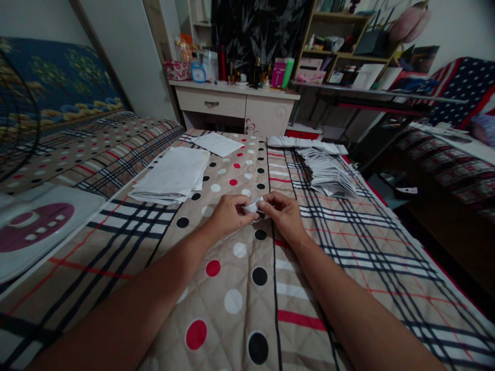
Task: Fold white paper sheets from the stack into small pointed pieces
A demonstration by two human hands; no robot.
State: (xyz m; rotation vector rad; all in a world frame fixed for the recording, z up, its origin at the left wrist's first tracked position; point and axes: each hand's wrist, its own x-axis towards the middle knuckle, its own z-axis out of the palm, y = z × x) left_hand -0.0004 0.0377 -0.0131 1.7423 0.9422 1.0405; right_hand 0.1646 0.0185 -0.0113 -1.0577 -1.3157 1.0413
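My left hand [230,213] and my right hand [282,212] meet over the middle of the quilted bed cover [240,309]. Both pinch a small folded piece of white paper [253,207] between their fingertips, just above the dotted cloth. A stack of flat white sheets [174,175] lies to the left of my hands. A single white sheet [217,144] rests farther back. To the right, a spread pile of folded paper pieces [328,172] runs along the checked part of the cover.
A white dresser [235,105] with bottles and a blue clock [198,73] stands behind the bed. Shelves [340,36] and a desk [371,95] fill the back right. A fan base [34,226] sits at the left. The floor drops off at the right.
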